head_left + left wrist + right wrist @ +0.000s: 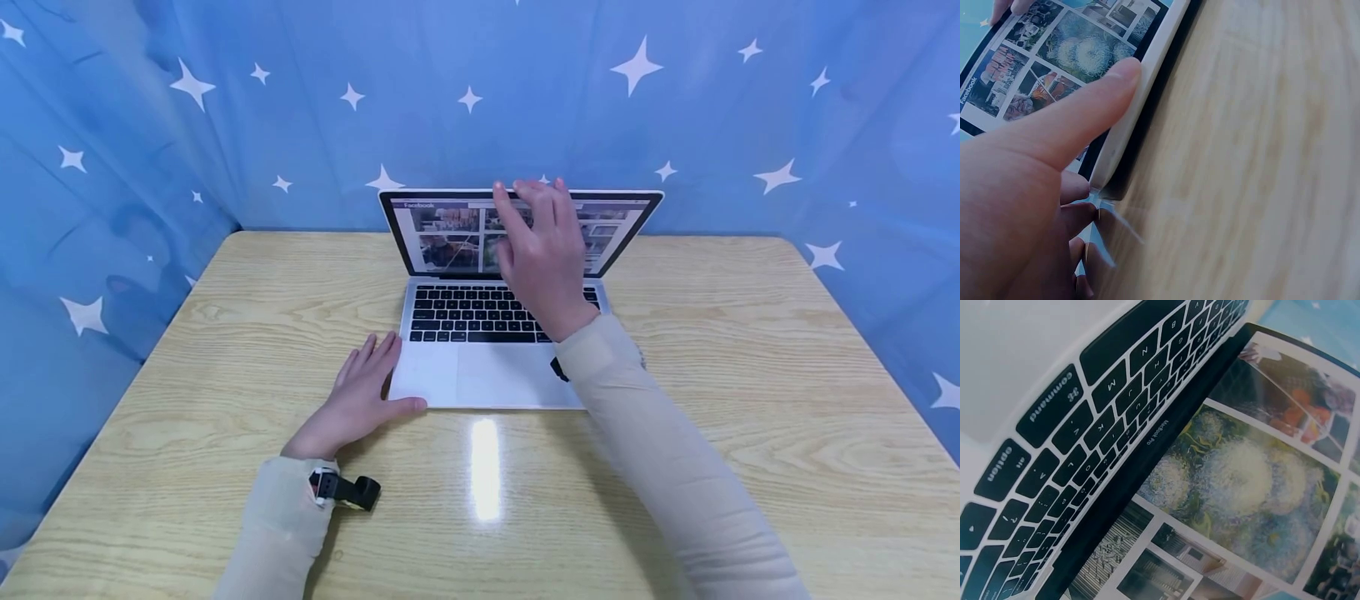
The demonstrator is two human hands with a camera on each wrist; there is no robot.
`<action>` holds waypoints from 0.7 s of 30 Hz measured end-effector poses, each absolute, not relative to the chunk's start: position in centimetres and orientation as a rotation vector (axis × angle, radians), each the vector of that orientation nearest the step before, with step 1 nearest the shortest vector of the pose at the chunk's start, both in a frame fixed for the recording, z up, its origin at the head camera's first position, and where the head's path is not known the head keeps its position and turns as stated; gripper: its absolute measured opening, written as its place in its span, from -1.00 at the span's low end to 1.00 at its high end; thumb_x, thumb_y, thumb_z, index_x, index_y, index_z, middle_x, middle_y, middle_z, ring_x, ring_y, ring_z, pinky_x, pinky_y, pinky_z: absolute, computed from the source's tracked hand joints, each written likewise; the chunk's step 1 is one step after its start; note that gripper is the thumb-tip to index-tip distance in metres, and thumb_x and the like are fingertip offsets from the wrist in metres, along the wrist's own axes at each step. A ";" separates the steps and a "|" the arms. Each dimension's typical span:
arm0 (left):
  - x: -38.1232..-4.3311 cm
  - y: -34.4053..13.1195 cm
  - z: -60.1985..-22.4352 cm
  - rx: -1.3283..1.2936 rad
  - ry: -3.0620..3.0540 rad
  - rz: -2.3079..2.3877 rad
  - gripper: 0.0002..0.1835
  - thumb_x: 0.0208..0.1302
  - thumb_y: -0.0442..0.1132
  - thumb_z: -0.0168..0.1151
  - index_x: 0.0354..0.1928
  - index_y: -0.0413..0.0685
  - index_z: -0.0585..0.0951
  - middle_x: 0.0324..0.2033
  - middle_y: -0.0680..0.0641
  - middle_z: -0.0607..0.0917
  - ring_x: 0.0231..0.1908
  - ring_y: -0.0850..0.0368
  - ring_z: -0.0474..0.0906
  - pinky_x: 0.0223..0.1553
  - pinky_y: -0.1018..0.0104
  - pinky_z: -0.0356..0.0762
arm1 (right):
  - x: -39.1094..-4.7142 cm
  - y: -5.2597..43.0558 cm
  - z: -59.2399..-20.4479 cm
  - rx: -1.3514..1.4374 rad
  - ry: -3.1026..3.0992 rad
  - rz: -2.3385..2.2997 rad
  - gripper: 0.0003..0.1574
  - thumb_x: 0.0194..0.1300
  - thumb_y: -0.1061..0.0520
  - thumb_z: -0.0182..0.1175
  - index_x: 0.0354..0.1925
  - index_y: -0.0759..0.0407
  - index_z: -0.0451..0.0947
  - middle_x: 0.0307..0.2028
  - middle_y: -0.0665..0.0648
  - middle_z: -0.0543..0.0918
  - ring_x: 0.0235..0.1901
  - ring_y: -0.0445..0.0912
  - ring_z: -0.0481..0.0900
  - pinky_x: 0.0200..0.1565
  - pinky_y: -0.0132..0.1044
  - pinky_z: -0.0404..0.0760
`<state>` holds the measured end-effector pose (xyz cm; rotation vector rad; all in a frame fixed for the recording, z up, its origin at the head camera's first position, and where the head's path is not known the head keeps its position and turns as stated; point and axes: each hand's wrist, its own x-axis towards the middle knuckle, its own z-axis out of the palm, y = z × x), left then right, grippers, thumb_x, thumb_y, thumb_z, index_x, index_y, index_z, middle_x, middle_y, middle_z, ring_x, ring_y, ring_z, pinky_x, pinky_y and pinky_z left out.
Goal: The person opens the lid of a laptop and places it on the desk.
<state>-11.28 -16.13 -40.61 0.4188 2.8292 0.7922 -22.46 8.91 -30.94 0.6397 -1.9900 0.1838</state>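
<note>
A silver laptop [425, 373] stands unfolded on the table, its black keys facing the person. Photo tiles and the word Facebook show on its lit screen [448, 250], also seen close up in the right wrist view. My left hand [360, 408] lies at the laptop's front left corner, its fingers along the left side and its thumb over the front edge. At the screen's top edge, the extended fingertips of my right hand [546, 250] touch the lid, with the palm in front of the display. The right wrist view shows the keyboard [1110, 394] but no fingers.
The laptop rests on a light wooden table [247, 333]. Behind and beside the table hangs a blue curtain [420, 75] with white stars. A black strap device [348, 490] is worn on the left wrist. Light reflects off the wood before the laptop.
</note>
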 end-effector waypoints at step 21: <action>-11.4 -16.1 -40.5 0.407 2.830 0.790 0.11 -0.06 0.41 0.06 0.37 -0.11 -0.09 0.36 -0.09 -0.12 0.33 -0.03 -0.42 0.26 0.06 -0.46 | -23.0 8.9 -30.6 0.625 -2.045 0.202 -0.41 0.13 0.18 0.02 0.19 0.13 0.35 0.02 0.27 0.40 0.11 0.10 0.27 0.27 -0.06 -0.08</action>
